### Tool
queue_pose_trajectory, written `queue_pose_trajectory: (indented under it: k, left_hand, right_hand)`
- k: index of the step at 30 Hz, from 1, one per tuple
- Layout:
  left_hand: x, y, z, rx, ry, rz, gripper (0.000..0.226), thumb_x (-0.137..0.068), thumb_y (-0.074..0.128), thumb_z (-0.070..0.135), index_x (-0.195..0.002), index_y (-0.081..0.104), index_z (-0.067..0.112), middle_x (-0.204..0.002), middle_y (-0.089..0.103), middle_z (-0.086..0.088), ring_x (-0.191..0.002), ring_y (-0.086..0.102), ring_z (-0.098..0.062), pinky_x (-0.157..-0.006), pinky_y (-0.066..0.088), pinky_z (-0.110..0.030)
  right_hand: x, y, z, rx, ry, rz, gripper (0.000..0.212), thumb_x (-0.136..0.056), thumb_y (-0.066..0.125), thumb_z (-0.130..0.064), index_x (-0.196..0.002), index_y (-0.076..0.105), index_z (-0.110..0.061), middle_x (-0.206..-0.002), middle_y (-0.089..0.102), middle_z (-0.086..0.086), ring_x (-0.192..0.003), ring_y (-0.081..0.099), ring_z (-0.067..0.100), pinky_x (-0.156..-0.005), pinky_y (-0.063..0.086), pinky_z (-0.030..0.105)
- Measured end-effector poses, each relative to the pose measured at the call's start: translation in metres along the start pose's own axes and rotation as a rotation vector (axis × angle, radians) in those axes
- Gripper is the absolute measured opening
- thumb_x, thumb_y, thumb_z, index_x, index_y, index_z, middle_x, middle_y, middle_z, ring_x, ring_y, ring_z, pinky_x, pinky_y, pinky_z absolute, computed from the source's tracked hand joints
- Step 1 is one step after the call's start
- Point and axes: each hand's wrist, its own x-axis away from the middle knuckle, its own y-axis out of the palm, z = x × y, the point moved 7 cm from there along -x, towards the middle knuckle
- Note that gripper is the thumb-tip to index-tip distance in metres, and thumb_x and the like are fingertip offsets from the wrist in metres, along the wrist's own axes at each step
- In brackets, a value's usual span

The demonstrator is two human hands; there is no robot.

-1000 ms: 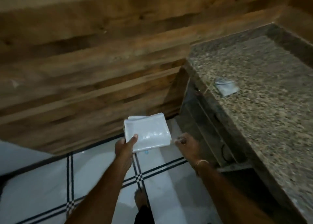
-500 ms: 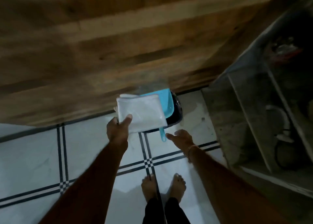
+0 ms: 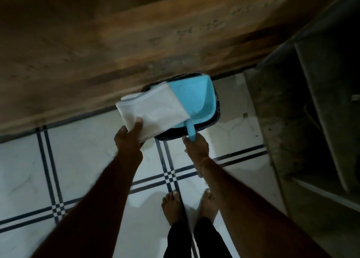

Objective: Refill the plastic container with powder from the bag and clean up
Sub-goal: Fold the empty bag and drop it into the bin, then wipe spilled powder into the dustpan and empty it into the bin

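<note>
While the left hand (image 3: 129, 138) is pinching the white plastic bag (image 3: 153, 105) by its near corner, thumb on top and fingers underneath, the bag is hanging folded and flat in the air, its far end overlapping the blue dustpan (image 3: 194, 99). It is looking limp, thin and nearly empty, so it is probably handling as something very light, soft and a little slick. A pinch at the edge is likely giving hold enough. Any powder left inside could be sifting out if the open end is tipping down, and I cannot tell which end that is. The right hand (image 3: 195, 147) is curling round the tip of the dustpan's handle (image 3: 190, 132), close to the left hand but apart from it. The dustpan is lying on top of a dark bin (image 3: 218, 109), which is standing at the foot of the wooden wall (image 3: 116, 43). Bare feet (image 3: 172, 205) are standing on white floor tiles (image 3: 78, 160) crossed with dark lines, and a stone counter base (image 3: 292, 121) is rising at the right.
</note>
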Motion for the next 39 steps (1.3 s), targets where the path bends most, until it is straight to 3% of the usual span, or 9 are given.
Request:
queue_pose_trajectory:
  k: [5,8,14,16,22,25,31,35,39]
  left_hand:
    - [0.009,0.010,0.015,-0.017,0.019,0.066,0.032,-0.091,0.078,0.023,-0.113,0.066,0.003,-0.109,0.070,-0.010,-0.095,0.069,-0.028,-0.059,0.062,-0.026]
    - [0.006,0.020,0.018,-0.082,0.048,0.103,0.020,-0.091,0.079,0.023,-0.092,0.063,0.011,-0.092,0.066,-0.004,-0.091,0.065,-0.029,-0.075,0.057,-0.035]
    - [-0.003,0.050,0.007,-0.274,0.133,0.144,0.024,-0.090,0.079,0.031,-0.096,0.065,0.012,-0.083,0.066,0.000,-0.075,0.064,-0.020,-0.076,0.049,-0.028]
    - [-0.010,0.064,0.001,-0.319,0.139,0.085,0.026,-0.090,0.079,0.028,-0.105,0.068,0.011,-0.091,0.069,-0.004,-0.083,0.069,-0.024,-0.080,0.053,-0.029]
    - [-0.021,0.066,-0.017,-0.508,0.033,0.018,0.034,-0.071,0.082,0.037,-0.093,0.062,0.025,-0.109,0.075,-0.019,-0.103,0.074,-0.036,-0.094,0.057,-0.057]
    - [0.048,0.079,0.018,-0.696,0.124,-0.033,0.054,-0.071,0.082,0.042,-0.117,0.064,0.018,-0.114,0.074,-0.012,-0.102,0.072,-0.034,-0.092,0.060,-0.047]
    - [0.212,0.121,0.073,-1.154,0.485,-0.255,0.052,-0.094,0.069,0.040,-0.138,0.055,0.017,-0.134,0.066,-0.013,-0.120,0.064,-0.035,-0.096,0.052,-0.041]
    - [0.337,0.154,0.101,-1.287,0.713,-0.442,0.064,-0.091,0.069,0.049,-0.143,0.054,0.017,-0.134,0.066,-0.016,-0.124,0.061,-0.036,-0.100,0.051,-0.047]
    - [0.466,0.183,0.135,-1.303,0.907,-0.605,0.069,-0.090,0.068,0.052,-0.147,0.051,0.018,-0.142,0.058,-0.017,-0.130,0.055,-0.037,-0.104,0.048,-0.049]
  right_hand:
    - [0.076,-0.095,0.024,0.157,-0.013,0.263,0.039,-0.101,0.058,-0.049,-0.108,0.065,-0.011,-0.095,0.072,0.009,-0.095,0.069,0.036,-0.078,0.051,0.036]
    - [0.098,-0.143,0.039,0.190,0.011,0.364,0.048,-0.101,0.050,-0.058,-0.107,0.068,-0.014,-0.095,0.071,0.010,-0.094,0.068,0.037,-0.079,0.046,0.036]
    - [0.097,-0.180,0.068,0.200,0.004,0.409,0.046,-0.097,0.054,-0.060,-0.092,0.067,-0.017,-0.078,0.069,0.001,-0.079,0.067,0.026,-0.077,0.055,0.040]
    - [0.093,-0.181,0.074,0.169,-0.004,0.397,0.041,-0.097,0.058,-0.055,-0.089,0.067,-0.016,-0.074,0.065,-0.002,-0.077,0.064,0.025,-0.073,0.049,0.034]
    - [0.099,-0.179,0.079,0.155,0.029,0.306,0.036,-0.098,0.057,-0.055,-0.089,0.064,-0.021,-0.081,0.062,-0.001,-0.081,0.059,0.022,-0.076,0.041,0.031]
    - [0.128,-0.196,0.067,0.132,0.062,0.277,0.039,-0.099,0.055,-0.056,-0.093,0.065,-0.019,-0.086,0.063,0.001,-0.087,0.060,0.025,-0.078,0.039,0.031]
    - [0.224,-0.254,0.053,-0.107,0.055,0.266,0.042,-0.097,0.059,-0.057,-0.115,0.070,-0.020,-0.105,0.074,0.001,-0.102,0.067,0.026,-0.093,0.053,0.039]
    - [0.307,-0.301,0.048,-0.419,0.074,0.191,0.025,-0.097,0.070,-0.036,-0.099,0.069,-0.012,-0.073,0.065,0.004,-0.061,0.057,0.014,-0.058,0.051,0.031]
    - [0.379,-0.345,0.052,-0.525,0.072,0.188,0.026,-0.099,0.067,-0.032,-0.103,0.069,-0.006,-0.071,0.064,0.008,-0.051,0.051,0.013,-0.046,0.043,0.026]
